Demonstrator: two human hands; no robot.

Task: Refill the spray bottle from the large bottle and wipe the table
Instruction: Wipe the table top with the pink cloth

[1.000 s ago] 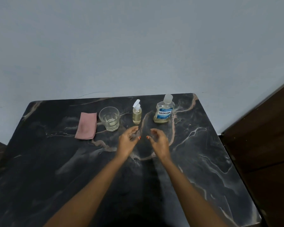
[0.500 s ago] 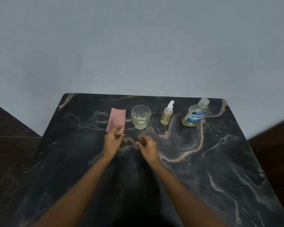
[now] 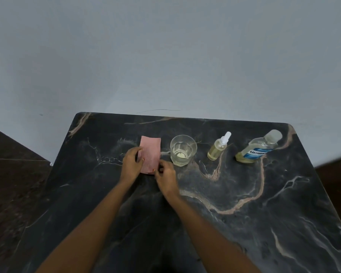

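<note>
At frame centre, both hands have shifted left onto the pink cloth (image 3: pixel 150 154). The left hand (image 3: pixel 130 164) presses its edge with fingers curled; the right hand (image 3: pixel 165 177) pinches its near corner. Wiping looks set to begin, though both bottles stand capped.

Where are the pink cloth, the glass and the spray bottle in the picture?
pink cloth (image 3: pixel 151 152): head view, on its bare middle, between the hands.
glass (image 3: pixel 183 149): head view, on its clear wall.
spray bottle (image 3: pixel 215 151): head view, on its yellowish body.

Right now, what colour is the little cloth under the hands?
Pink. The cloth shows best in the head view, lying on the dark marbled table.
</note>
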